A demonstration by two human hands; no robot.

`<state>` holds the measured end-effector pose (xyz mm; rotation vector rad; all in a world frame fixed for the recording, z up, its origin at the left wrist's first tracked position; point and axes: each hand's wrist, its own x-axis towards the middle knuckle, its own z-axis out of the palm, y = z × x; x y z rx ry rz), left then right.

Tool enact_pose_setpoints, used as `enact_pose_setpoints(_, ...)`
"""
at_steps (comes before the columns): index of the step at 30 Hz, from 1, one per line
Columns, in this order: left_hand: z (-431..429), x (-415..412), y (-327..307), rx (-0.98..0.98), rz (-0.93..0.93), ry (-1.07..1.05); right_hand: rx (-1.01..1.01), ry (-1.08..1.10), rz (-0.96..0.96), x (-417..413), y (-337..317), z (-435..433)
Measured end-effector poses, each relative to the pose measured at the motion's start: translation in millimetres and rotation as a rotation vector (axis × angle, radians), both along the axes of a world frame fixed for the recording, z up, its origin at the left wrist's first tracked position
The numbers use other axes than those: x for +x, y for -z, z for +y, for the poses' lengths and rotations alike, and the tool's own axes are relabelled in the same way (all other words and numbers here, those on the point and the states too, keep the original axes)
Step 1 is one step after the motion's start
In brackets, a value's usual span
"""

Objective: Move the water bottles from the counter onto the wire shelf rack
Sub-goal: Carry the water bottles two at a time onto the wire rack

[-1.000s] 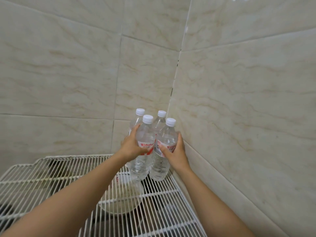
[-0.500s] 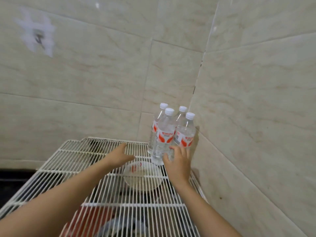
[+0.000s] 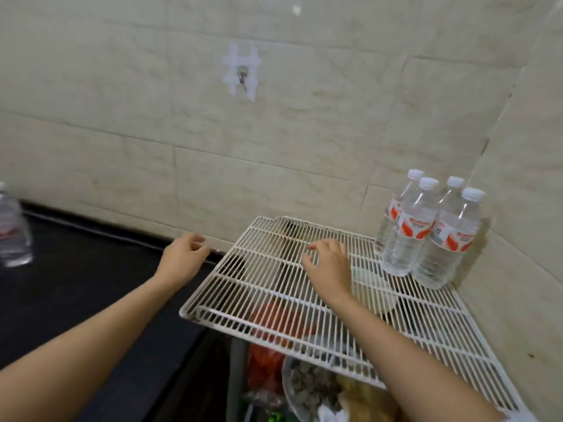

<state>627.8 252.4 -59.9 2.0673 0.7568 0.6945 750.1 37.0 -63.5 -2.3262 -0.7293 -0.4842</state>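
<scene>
While four clear plastic white-capped water bottles (image 3: 426,236) are standing in the right corner of the white wire shelf rack (image 3: 195,313), another clear bottle (image 3: 13,233) is waiting on the black counter (image 3: 76,284); left hand (image 3: 182,260) and right hand (image 3: 329,264) are hovering, fingers loosely curled, empty.

Four water bottles (image 3: 408,236) at my three o'clock, one lone bottle (image 3: 13,233) at nine, one wire shelf rack (image 3: 268,300), one wall hook (image 3: 242,76)

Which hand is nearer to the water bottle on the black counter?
Left. The left hand hangs over the counter, right of the bottle; the right hand is farther right, above the wire shelf.
</scene>
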Motion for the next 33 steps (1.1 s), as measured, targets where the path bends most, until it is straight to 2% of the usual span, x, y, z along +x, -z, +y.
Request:
enact_pose_setpoints(8,42.4,-89.8,-11.2,0.003,-0.087,-0.073,-0.033,-0.058,-0.055,-79.1,-23.5,52.5)
enact_pose_setpoints(15,110.4,-235.9,-6.9,0.022,-0.093,-0.138,0.001,-0.134,-0.039,-197.2,-13.3,136.7)
enact_pose_setpoints(21,185.8,-409.6,3.7,-0.031,-0.105,-0.441,-0.057,-0.363,0.044,-317.1,24.1,243.6)
enact_pose_setpoints(26,216.7,-544.9,27.7,-0.072,-0.105,-0.695,-0.127,-0.585,0.067,-415.8,39.8,332.4)
enact_pose_setpoints(33,245.6,-683.4,48.4,-0.125,-0.112,-0.991,-0.188,-0.892,0.074,-526.4,53.3,434.2)
